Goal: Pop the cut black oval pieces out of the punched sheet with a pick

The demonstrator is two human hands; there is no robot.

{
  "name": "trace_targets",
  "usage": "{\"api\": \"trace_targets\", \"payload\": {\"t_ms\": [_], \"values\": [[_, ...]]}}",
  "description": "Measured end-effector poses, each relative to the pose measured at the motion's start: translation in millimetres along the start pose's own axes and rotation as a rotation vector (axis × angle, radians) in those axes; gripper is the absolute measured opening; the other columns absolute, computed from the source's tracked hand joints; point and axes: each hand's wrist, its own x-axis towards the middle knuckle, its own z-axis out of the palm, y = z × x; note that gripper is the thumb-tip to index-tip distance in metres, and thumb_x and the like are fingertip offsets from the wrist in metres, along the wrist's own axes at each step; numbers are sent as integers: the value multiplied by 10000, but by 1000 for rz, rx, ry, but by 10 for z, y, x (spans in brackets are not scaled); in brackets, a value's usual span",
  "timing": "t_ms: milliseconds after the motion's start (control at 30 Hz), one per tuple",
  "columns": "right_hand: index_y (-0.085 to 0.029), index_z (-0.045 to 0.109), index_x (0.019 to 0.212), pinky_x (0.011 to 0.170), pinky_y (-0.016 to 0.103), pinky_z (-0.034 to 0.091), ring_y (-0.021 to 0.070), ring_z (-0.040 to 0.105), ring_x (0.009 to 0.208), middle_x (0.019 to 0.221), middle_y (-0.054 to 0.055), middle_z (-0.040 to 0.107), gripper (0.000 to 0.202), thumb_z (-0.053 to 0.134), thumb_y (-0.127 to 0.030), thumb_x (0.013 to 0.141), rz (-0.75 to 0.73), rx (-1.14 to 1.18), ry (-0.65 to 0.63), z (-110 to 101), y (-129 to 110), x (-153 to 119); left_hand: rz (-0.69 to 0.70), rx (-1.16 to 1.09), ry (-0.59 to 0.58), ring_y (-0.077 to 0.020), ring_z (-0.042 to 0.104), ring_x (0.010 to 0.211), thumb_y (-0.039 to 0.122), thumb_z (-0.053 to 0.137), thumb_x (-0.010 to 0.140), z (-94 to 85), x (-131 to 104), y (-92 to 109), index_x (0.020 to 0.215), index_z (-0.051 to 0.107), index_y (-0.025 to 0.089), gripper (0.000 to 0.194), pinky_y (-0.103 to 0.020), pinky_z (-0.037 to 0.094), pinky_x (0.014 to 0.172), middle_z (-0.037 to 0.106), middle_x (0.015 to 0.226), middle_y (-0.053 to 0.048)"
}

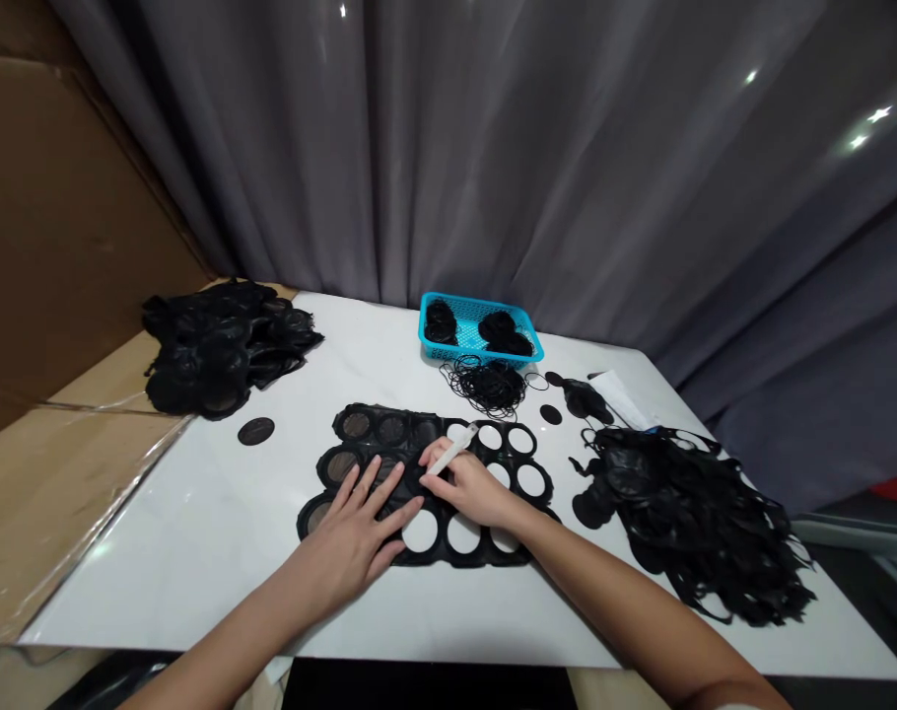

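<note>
A black perforated sheet [442,542], with circular cells in three rows, lies on the white surface [197,592], directly beneath both hands. Dark material fills cells on its left side; cells on the right expose the white surface.

Left hand [356,532]: palm down on the lower left portion of the sheet. The fingers are spread and the grip is apart, clamped on nothing.

Right hand [470,483]: positioned over the middle of the sheet. The grip is closed on a white pen-like tool [454,451], held at a slant with one end extending beyond the fingers toward the upper row. The other end is at the fingertips, over the sheet; contact between the two cannot be confirmed.

Surrounding items: a blue basket [459,352] beyond the sheet contains black bundles [499,333]. A tangle of black cords [493,387] lies between the basket and the sheet. A dark disc [256,431] lies left of the sheet, near a black pile [219,345]. A larger heap of black cut material [700,513] occupies the right side.
</note>
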Motion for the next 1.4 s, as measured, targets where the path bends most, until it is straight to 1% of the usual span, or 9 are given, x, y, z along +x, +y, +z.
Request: {"api": "trace_targets", "payload": {"t_ms": [267,533,600,700,800,933,1033,1167,1400], "values": [[-201,507,772,926,342,452,187,577,987,1025,43,584,173,589,-182,923,-25,-76,1,-6,-41,-12,-6,6,-26,-406,257,1489,368,544,989,-30,0,19,1504,426,342,529,-621,328,1130,296,1634,-87],[-191,572,994,923,407,483,257,532,1075,1153,133,609,132,469,-112,969,-200,-475,63,298,8,-172,-6,22,-13,-401,248,1492,347,534,986,4,3,18,1494,440,334,517,-612,310,1137,319,1624,-89],[-200,569,956,853,385,491,246,553,975,1040,112,635,164,437,-103,972,-190,-502,110,208,68,-117,-11,24,-11,-402,251,1491,346,527,991,14,-15,23,1482,458,340,496,-613,294,1143,320,1623,-88],[-207,540,883,728,343,467,210,561,756,832,60,617,190,396,-169,1001,-31,-407,322,-134,167,49,-23,52,-16,-408,250,1489,346,528,992,13,-38,43,1495,432,376,513,-608,288,1138,312,1627,-79],[-207,531,881,701,330,441,199,564,699,804,45,614,189,404,-250,1014,8,-340,446,-417,225,221,-32,67,-26,-415,349,1438,430,546,979,-31,33,43,1460,482,374,488,-603,324,1106,396,1581,-89],[-210,538,890,761,331,456,214,579,809,861,60,619,167,414,-213,1002,-129,-368,302,-314,242,392,-91,66,-26,-326,573,1238,406,508,1010,-104,337,-112,1323,612,252,364,-522,420,1039,603,1370,-132],[-211,540,890,803,359,470,232,565,873,887,76,618,149,431,-155,976,-200,-436,142,-106,253,469,-11,50,-6,-298,465,1377,382,474,1027,-69,521,-320,1329,604,190,381,-484,373,1117,540,1450,-149],[-202,554,918,904,371,467,220,595,973,1016,85,638,94,480,-177,972,-136,-289,105,-66,242,484,-10,39,-22,-358,352,1456,461,498,1010,73,493,-469,1472,475,289,494,-604,307,1134,427,1559,-127],[-202,552,807,917,325,451,182,605,977,1054,45,621,134,558,-224,938,-51,-93,83,-173,210,459,-119,94,-15,-427,287,1470,451,529,998,174,367,-365,1501,416,407,518,-700,276,1102,345,1614,-85]]}}
